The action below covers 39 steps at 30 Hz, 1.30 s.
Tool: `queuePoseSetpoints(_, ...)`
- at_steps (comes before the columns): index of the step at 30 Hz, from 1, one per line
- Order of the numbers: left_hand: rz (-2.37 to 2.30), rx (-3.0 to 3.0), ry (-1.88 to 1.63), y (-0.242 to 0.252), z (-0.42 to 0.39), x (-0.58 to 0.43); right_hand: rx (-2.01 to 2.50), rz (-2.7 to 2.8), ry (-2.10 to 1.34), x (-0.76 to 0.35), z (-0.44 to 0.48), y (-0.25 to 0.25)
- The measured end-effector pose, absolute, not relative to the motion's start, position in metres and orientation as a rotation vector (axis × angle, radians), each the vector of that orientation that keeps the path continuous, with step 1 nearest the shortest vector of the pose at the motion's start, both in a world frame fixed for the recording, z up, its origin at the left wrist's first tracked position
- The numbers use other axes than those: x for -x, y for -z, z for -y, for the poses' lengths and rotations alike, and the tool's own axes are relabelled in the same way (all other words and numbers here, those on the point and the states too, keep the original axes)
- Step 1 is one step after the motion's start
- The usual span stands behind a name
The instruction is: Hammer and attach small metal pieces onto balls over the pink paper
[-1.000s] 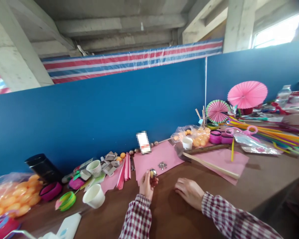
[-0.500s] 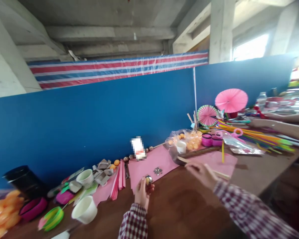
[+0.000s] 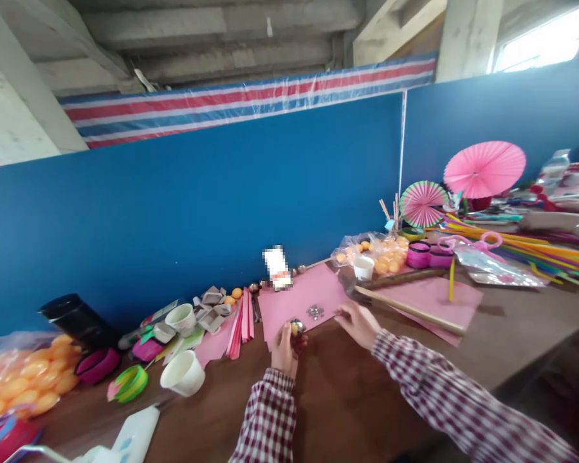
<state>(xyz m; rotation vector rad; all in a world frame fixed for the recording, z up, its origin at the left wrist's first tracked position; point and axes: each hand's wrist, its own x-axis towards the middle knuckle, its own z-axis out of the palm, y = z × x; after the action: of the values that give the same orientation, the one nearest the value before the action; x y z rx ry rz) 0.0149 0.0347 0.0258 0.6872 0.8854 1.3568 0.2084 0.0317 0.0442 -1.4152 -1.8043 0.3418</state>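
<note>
My left hand is closed around a small ball, partly covered with shiny silver bits and with a yellow-orange patch showing. My right hand hovers just right of a little pile of silver pieces, fingers slightly apart and pointing left; I see nothing in them. The pile lies on a pink sheet. Beyond my right hand a wooden stick rests across another pink sheet, its far end on a dark tool head or dish that I cannot make out.
White cups, a green tape roll and a bag of orange balls stand to the left. Along the blue partition are folded pink strips and another bag of orange balls. Pink paper fans and colourful pipe cleaners lie right.
My right hand has moved left, away from the wooden stick and towards the silver pieces. My left hand keeps the ball. The view has tilted down and shifted left.
</note>
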Motion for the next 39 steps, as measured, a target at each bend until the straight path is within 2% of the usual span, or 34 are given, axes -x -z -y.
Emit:
queuePoseSetpoints(10,-0.896,-0.627,-1.337,-0.021,-0.04,-0.017,1.648,2.009,-0.237,-0.183,-0.062,-0.029)
queuePoseSetpoints(20,-0.826,-0.609,-1.343,-0.024,-0.039,-0.016,1.502,2.013,-0.166,-0.182,-0.067,-0.021)
queuePoseSetpoints(30,-0.81,-0.589,-1.344,-0.023,-0.041,-0.014,1.115,1.72,-0.625,-0.16,-0.051,-0.031)
queuePoseSetpoints(39,-0.839,-0.588,-1.345,-0.027,-0.04,-0.015,1.089,1.67,-0.83,-0.157,-0.048,-0.035)
